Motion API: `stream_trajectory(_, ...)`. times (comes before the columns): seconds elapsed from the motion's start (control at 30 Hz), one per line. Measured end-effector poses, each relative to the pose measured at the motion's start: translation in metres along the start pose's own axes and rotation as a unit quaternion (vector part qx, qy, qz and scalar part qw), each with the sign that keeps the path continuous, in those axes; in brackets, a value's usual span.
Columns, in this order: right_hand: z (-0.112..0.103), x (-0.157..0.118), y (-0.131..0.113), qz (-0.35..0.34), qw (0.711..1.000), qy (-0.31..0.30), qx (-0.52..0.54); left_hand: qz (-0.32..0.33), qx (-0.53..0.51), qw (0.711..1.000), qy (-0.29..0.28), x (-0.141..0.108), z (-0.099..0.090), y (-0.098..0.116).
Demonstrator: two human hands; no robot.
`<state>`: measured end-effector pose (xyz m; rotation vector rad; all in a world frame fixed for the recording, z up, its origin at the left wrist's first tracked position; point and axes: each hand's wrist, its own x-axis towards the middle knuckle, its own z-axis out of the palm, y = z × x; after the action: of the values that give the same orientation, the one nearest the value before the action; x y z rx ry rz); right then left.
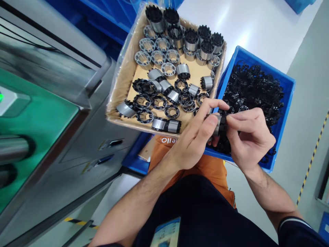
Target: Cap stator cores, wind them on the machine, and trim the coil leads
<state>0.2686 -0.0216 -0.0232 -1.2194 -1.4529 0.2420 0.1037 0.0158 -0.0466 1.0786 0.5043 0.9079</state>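
Over the near part of the blue bin, my left hand (195,140) is closed around a metal stator core (218,125), thumb on its near side and index finger stretched out above it. My right hand (250,137) pinches the black plastic end ring (223,127) at the core's right end. The fingers partly cover both parts, so I cannot tell how far the ring sits on the core. To the left, a cardboard box (122,73) lined with clear plastic holds many similar cores, some bare metal and some with black ends.
The blue bin (285,73) full of black plastic rings (257,85) stands to the right, beside a white tabletop (205,15). A metal machine (92,120) with a green panel (33,103) is at left. A phone (166,233) shows at the bottom edge.
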Motion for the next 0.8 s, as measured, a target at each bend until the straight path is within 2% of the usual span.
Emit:
stream_trajectory(0.07,0.001,-0.003,-0.004,-0.015,1.0,0.006,-0.011,-0.004,-0.025,1.0,0.004,-0.003,0.001,0.0)
stream_trajectory(0.23,0.0,0.001,-0.008,-0.006,0.999,-0.032,-0.007,-0.004,-0.059,0.998,0.008,-0.006,0.0,-0.003)
stream_trajectory(0.4,-0.003,0.005,-0.006,-0.069,0.995,-0.044,-0.052,-0.024,-0.072,0.997,0.022,-0.006,0.002,-0.001)
stream_trajectory(0.57,-0.008,0.008,-0.006,-0.053,0.996,-0.058,-0.046,-0.042,-0.079,0.996,0.021,-0.004,0.004,0.002)
stream_trajectory(0.73,-0.013,0.01,-0.006,-0.042,0.994,-0.09,-0.04,-0.024,-0.041,0.999,-0.001,-0.006,-0.003,-0.002)
stream_trajectory(0.8,-0.011,0.006,-0.006,-0.03,0.996,-0.081,-0.034,-0.021,-0.035,0.999,0.001,-0.007,-0.002,-0.003)
